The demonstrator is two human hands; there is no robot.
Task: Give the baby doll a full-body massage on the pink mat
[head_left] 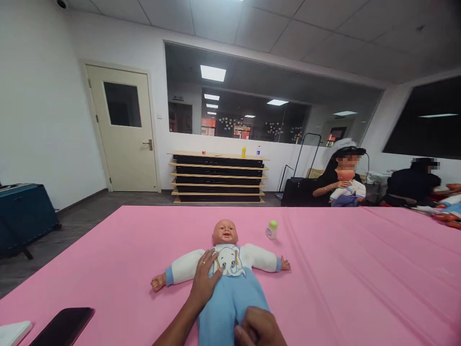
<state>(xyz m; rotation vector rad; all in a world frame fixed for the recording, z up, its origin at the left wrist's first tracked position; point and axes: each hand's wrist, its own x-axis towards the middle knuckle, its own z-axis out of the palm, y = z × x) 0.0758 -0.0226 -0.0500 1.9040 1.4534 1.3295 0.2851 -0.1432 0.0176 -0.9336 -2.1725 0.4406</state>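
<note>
A baby doll [230, 288] lies on its back with its arms spread, dressed in a white and light blue outfit with an elephant face on the chest. My left hand [205, 278], a ring on one finger, rests flat on the doll's chest and side with fingers stretched out. Over the doll's lower leg, my right hand [261, 327] is closed with curled fingers; whatever they may hold is hidden. Beyond the doll's outstretched arm stands a small white bottle with a green cap [272, 229].
A pink cover [342, 278] spreads over the table. At the near left lie a dark phone [63, 327] and a white object [14, 332]. Across the table, another person [342, 178] holds a doll; a second person [412, 182] is farther right. A stack of shelves [219, 177] stands behind.
</note>
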